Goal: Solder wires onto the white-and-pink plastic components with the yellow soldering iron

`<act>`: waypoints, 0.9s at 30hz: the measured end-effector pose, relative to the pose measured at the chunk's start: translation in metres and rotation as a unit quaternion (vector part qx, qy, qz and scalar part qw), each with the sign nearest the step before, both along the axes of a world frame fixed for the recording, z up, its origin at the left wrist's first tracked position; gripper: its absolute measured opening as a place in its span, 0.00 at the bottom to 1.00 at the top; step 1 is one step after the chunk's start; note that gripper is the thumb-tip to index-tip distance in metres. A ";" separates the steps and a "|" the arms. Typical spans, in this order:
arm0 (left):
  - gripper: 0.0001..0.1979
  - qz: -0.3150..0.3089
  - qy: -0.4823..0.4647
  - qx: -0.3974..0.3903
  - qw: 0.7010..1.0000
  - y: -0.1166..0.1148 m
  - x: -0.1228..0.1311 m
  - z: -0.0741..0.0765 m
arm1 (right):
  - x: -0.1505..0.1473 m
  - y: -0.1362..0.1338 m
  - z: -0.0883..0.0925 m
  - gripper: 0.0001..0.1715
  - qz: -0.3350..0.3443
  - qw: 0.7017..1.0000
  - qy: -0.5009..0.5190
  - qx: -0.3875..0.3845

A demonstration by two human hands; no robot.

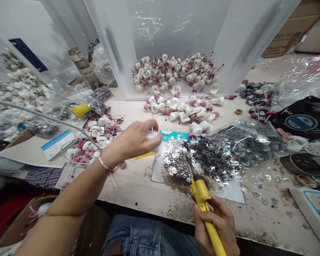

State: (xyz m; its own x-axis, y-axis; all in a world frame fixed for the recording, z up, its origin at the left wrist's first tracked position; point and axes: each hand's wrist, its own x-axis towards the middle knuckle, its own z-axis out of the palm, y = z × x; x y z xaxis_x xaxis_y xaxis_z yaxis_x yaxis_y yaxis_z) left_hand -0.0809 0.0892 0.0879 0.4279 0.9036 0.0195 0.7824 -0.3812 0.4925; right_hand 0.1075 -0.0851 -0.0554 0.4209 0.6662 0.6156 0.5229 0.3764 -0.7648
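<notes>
My left hand [145, 138] is raised over the table, its fingers closed on a small white plastic part [152, 134] that is blurred and partly hidden. My right hand [216, 224] wraps round a yellow-handled tool [202, 199] with a slim metal tip. That tip reaches into a pile of small silvery metal plates [176, 156]. Beside them lies a heap of small black pieces [213, 160]. Tiny brownish bits [176, 183] are scattered in front, partly over a white sheet [234, 190].
A translucent bin [176, 32] lies on its side at the back, white and pink plastic parts [181, 105] spilling from it. More parts [89, 145] lie left, near a grey cable [42, 114]. Plastic bags [256, 142] and a white-and-blue device [313, 209] are at right.
</notes>
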 end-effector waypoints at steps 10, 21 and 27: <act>0.22 -0.211 0.207 -0.192 0.936 -0.043 0.039 -0.054 | -0.005 -0.002 -0.007 0.11 0.053 0.998 -0.004 -0.033; 0.15 0.043 0.201 -0.240 0.949 -0.109 -0.019 -0.086 | -0.024 0.027 -0.011 0.09 0.186 0.973 -0.129 -0.035; 0.06 0.029 -0.058 -0.142 0.988 -0.121 -0.018 -0.096 | -0.007 0.030 -0.009 0.10 0.184 0.972 -0.137 -0.046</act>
State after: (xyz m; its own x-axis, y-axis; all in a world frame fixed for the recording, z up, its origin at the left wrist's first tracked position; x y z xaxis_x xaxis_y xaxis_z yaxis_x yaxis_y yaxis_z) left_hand -0.0991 -0.0321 -0.0081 0.3858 0.9023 -0.1925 0.7312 -0.1718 0.6601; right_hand 0.1007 -0.0553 -0.0647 -0.0274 0.7983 0.6017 0.5553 0.5127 -0.6549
